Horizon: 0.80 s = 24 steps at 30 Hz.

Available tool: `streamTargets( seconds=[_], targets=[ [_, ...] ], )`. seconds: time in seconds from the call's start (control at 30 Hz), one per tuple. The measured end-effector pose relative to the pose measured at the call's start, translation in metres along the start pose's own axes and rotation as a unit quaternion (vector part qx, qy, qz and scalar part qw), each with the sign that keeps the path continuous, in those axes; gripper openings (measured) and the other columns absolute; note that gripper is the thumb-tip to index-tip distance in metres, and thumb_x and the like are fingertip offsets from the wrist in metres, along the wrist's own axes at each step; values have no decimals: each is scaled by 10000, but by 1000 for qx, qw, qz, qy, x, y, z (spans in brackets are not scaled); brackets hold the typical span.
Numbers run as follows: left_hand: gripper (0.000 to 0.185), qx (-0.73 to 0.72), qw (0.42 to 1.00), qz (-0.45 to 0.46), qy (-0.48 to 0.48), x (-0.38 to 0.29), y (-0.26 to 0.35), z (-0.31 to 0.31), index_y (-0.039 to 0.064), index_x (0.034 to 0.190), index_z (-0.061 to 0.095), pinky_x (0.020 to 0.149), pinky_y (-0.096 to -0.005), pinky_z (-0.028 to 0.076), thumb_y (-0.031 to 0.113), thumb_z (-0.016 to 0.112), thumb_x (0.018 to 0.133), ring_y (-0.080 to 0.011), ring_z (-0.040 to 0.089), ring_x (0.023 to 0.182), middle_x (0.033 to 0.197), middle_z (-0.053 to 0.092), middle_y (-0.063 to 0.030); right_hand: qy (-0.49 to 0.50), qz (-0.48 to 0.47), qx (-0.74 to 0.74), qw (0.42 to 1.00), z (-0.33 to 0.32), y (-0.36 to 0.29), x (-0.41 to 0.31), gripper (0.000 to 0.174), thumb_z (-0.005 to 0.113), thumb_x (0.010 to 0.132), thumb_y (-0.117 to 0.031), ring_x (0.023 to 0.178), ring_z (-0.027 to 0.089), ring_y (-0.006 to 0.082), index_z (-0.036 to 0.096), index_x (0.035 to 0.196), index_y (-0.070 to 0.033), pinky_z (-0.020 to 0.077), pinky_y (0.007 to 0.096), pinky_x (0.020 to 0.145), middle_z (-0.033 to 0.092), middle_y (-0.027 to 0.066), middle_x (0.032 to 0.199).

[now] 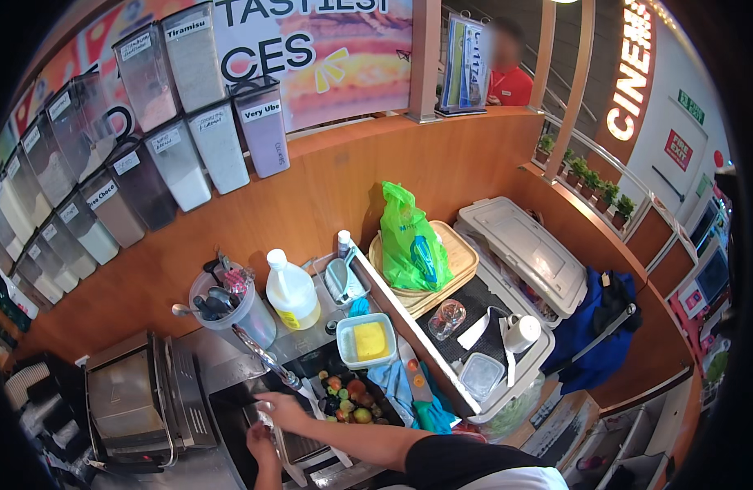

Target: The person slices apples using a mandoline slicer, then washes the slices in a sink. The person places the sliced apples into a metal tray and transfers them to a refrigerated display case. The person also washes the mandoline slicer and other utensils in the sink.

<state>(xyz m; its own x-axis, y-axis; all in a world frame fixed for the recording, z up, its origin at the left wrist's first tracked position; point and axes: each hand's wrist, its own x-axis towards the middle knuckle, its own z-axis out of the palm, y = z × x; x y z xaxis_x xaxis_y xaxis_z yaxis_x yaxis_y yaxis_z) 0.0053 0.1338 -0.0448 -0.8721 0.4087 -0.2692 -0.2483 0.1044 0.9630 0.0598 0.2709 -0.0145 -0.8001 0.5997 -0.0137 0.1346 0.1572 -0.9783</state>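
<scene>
Both of my hands are over a metal sink (229, 398), below the chrome faucet (266, 357). My right hand (285, 413) reaches in from the right with its fingers bent to the left. Close beneath it, my left hand (263, 442) is partly curled. Something shiny shows between the two hands, but whether it is water or a held metal thing is unclear. A metal rack or tray (299, 444) lies beside them in the sink. Several round fruits (355, 401), red, green and dark, sit to the right of the faucet.
Behind the sink stand a tub of utensils (254, 318), a white-capped plastic jug (292, 300) and a container with a yellow sponge (371, 341). A sandwich press (128, 392) is at left. A green plastic bag (413, 245) rests on wooden trays. A person (511, 79) stands beyond the partition.
</scene>
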Motion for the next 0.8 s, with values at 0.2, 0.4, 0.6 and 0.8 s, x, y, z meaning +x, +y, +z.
streamTargets(
  seconds=[0.2,0.4,0.6,0.8],
  targets=[
    [253,-337,825,-313,-328,43,15,111,100,1103,570,876,-396,489,268,514,923,-276,582,1008,1059,608,-99,67,243,285,925,-73,11,14,223,636,782,-231,653,572,214,616,862,-24,462,368,572,591,131,696],
    [176,-420,764,-284,-400,28,17,150,83,988,590,692,-358,527,204,499,899,-197,614,767,871,616,-72,-93,-7,-330,940,-130,-52,4,257,648,703,-248,704,649,392,687,760,0,521,443,636,609,270,702],
    [196,-203,926,-208,-243,39,20,93,90,963,569,531,-290,426,278,512,963,-140,511,594,745,566,-34,-205,201,236,928,-123,-58,0,247,571,876,-76,933,665,285,609,1075,65,560,400,778,641,199,1071],
    [387,336,941,19,4,39,-46,9,22,1185,509,737,-332,493,188,648,864,-190,612,864,975,632,-113,-208,246,205,924,-114,-50,3,257,613,902,-163,948,661,289,621,1034,58,535,401,867,661,189,1015]
  ],
)
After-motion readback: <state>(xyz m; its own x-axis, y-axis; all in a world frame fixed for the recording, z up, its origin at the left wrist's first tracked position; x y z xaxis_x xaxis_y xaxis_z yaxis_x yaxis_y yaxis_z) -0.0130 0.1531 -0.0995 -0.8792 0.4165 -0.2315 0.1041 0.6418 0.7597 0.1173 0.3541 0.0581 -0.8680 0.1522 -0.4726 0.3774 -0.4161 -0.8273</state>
